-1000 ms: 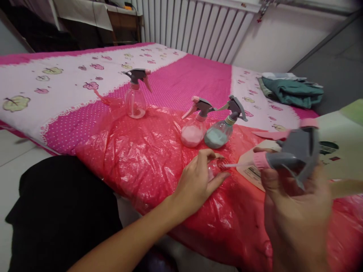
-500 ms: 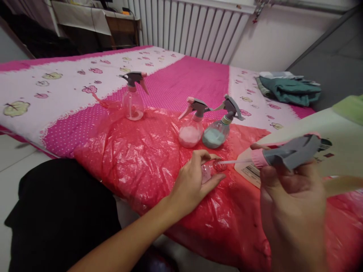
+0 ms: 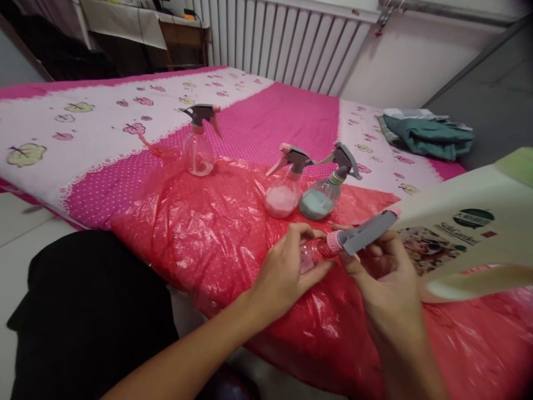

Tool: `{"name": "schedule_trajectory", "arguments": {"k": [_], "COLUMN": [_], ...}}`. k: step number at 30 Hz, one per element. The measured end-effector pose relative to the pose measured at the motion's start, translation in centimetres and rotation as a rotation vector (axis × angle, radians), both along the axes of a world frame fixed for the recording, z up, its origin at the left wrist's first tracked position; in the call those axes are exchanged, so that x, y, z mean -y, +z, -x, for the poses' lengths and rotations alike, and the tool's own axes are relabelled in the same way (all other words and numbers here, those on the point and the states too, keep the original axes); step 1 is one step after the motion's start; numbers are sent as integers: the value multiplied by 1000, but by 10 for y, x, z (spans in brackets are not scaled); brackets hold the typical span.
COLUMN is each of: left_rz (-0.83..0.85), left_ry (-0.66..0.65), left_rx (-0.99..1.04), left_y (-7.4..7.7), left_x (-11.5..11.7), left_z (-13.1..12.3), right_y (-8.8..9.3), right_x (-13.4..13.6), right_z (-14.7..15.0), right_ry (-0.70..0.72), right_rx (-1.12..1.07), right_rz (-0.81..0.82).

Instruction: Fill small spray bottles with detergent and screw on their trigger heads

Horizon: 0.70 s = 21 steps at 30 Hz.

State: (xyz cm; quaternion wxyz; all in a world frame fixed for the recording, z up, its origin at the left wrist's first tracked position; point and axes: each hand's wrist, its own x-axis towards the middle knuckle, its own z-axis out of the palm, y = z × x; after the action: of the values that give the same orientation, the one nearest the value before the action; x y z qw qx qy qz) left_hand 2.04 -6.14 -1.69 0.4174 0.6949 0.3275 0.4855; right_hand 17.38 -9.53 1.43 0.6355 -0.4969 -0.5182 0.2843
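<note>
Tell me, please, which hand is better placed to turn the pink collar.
Probably the right: the right hand holds the grey spray head close to its pink collar, while the left hand is occupied holding the small clear bottle.

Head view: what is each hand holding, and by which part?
Left hand: a bottle, around its body. Right hand: a spray head, near its pink collar.

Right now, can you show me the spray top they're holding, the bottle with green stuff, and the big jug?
Held spray top (image 3: 368,232): head view, on its gray housing.
Green-filled bottle (image 3: 316,204): head view, on the green filling.
Big jug (image 3: 485,226): head view, on its pale side by the logo.
</note>
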Motion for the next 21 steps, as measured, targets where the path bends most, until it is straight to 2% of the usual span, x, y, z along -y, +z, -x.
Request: {"name": "schedule_trajectory", "arguments": {"k": [7, 13, 17, 21], "left_rz": [-1, 12, 4, 18], "left_ry": [-10, -21, -15, -11], "left_rx": [7, 12, 15, 0], "left_y": [2, 0, 0, 1], "left_x": [1, 0, 0, 1], "left_z": [0, 0, -1, -1], "right_y": [0, 25, 30, 19], "right_x": [2, 30, 33, 19], "right_z": [0, 3, 4, 1], "right_ry": [-41, -232, -210, -134], "right_rx": [-19, 50, 78, -19], "right_rz": [-27, -68, -93, -105]}}
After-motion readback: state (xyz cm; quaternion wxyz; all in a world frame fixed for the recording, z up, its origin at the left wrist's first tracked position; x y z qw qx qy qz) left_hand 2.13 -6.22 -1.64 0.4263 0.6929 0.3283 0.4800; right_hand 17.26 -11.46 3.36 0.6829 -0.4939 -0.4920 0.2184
